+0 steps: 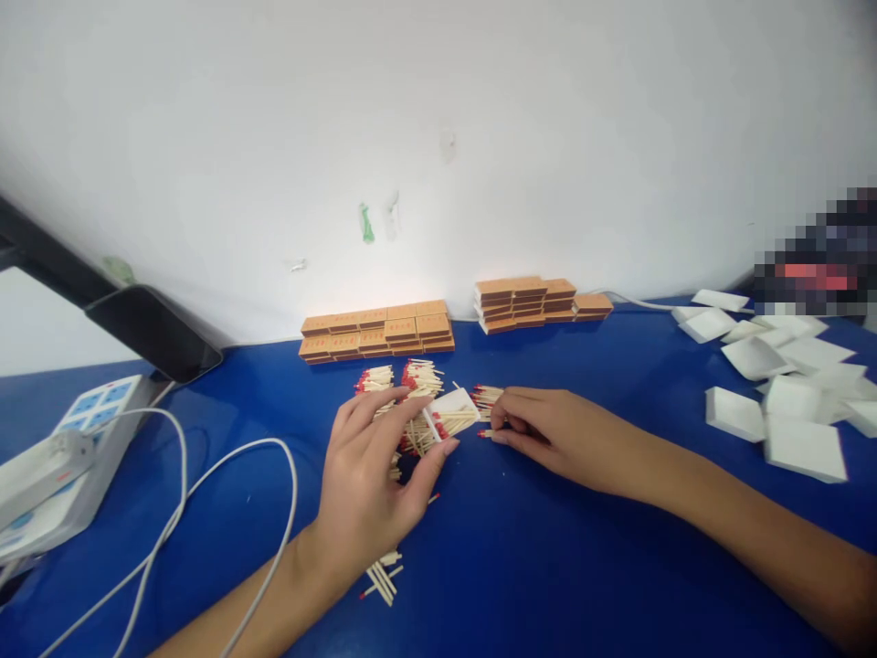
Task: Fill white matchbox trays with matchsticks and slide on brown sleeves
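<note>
While the person leans both forearms in from 6 o'clock, the two hands meet at the middle of the blue worktop [582,567].

Left hand [374,475]: half open, fingers spread and gently curled, palm down. It lies over the match pile [415,379]. The index tip and thumb sit at the left end of a small white tray [453,411]; whether they grip it or only steady it cannot be told. The wrist is straight, and the forearm runs off toward 7 o'clock.

Right hand [541,429]: narrow, fingers drawn together into a pinch on a small bunch of matches [488,399] at the tray's right end. One red head shows just beneath the fingertips. The hand rests low on its side, and the forearm trails off toward 4 o'clock.

The tray lies between the two hands, slightly tilted, with matches lying in it. The pile sits just at 11 o'clock from it.

Surroundings:
- Loose matches [380,578] at 6 o'clock from the left wrist.
- Two stacks of brown matchboxes [376,331] [541,300] against the wall at 12 o'clock.
- Scattered empty white trays [787,393] at 3 o'clock, well apart.
- Power strip [75,448] and white cable [206,493] at 9 o'clock.
</note>
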The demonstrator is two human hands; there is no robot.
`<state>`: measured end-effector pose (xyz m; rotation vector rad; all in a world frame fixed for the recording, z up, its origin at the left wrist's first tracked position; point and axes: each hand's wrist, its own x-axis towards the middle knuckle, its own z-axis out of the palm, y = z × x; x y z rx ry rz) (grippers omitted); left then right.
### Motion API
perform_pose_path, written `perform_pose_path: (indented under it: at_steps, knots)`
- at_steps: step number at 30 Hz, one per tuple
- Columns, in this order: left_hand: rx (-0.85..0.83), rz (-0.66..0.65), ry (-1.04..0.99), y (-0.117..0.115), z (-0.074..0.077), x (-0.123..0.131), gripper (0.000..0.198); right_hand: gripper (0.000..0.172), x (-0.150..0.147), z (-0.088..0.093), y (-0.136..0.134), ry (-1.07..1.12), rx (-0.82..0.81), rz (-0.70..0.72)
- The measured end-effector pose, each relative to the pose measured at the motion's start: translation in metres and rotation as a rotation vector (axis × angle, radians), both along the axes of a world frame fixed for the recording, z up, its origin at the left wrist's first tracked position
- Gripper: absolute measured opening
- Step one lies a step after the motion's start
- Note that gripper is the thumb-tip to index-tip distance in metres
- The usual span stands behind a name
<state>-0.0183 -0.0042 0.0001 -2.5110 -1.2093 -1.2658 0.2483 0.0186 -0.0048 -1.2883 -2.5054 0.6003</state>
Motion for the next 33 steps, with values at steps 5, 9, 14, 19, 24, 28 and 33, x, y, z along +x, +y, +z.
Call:
perform_pose_path:
  at_steps: [5,9,14,19,24,28,33]
  knots:
    - [0.083,-0.013,0.097,0.005,0.004,-0.005,0.036,0.012,-0.004,-0.003,0.001,-0.049,-0.015,-0.029]
    - [0.114,-0.023,0.17,0.009,0.008,-0.011,0.041,0.008,-0.009,-0.011,0.0,-0.172,0.083,-0.043]
    - [0.12,-0.002,0.163,0.012,0.01,-0.012,0.039,0.012,-0.008,-0.021,0.001,-0.16,0.202,0.0]
    - [0.101,0.0,0.102,0.014,0.005,-0.011,0.035,0.016,-0.006,-0.008,-0.002,-0.037,0.18,0.045]
    - [0.093,0.0,0.072,0.019,-0.004,-0.014,0.032,0.021,-0.005,0.019,0.002,0.077,0.156,-0.019]
    - [0.071,0.017,0.051,0.022,-0.006,-0.016,0.03,0.02,-0.009,0.037,0.018,0.102,0.21,-0.046]
    - [-0.001,0.051,-0.007,0.025,-0.007,-0.014,0.029,0.019,-0.02,0.039,0.033,0.174,0.263,-0.14]
